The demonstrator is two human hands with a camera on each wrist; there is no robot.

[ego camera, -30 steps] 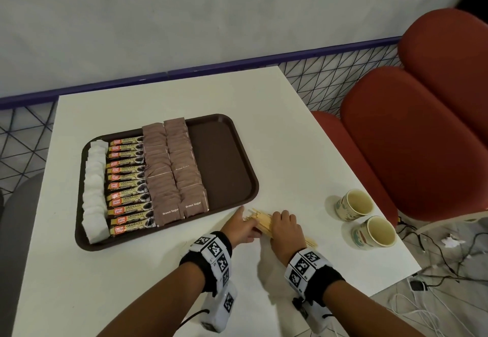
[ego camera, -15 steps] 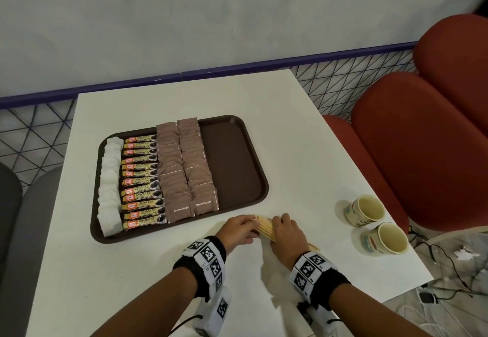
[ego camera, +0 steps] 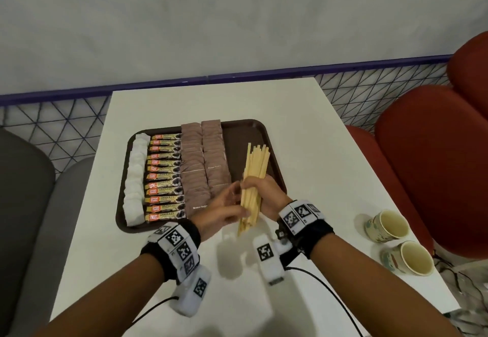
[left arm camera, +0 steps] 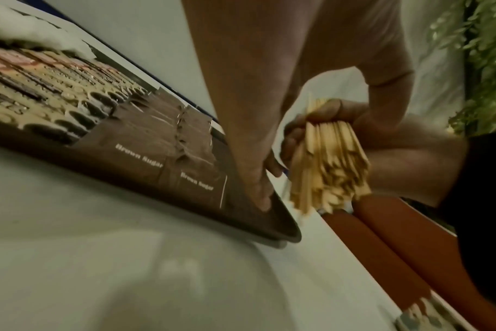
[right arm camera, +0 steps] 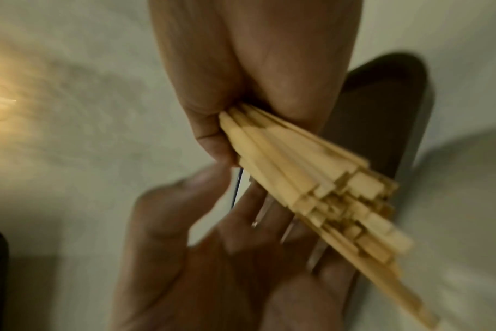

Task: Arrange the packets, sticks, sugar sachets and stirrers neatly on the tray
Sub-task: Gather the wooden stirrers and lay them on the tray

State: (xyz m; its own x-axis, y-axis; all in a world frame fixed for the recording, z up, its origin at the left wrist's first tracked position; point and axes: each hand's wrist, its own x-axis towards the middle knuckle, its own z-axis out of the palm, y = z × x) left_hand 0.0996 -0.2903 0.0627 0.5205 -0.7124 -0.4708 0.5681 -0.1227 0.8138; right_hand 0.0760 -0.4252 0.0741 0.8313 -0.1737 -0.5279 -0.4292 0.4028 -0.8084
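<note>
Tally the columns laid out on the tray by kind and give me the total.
White packets: 1 column
Gold-and-black granule sticks: 1 column
Brown paper sugar sachets: 2 columns
Pale wooden stirrers: 0 columns; the right hand grips the bundle above the dark brown tray
Total: 4 columns

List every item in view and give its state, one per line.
Stirrers: bunched, lifted over the tray's right part, ends uneven.
Right hand: grips the stirrers.
Left hand: fingers straight, beside the bundle.
Tray: flat on the table, right part bare.
Brown sugar sachets: two overlapping columns.
Coffee sticks: one column.
White packets: one column at the left edge.
Paper cups: upright, empty.
</note>
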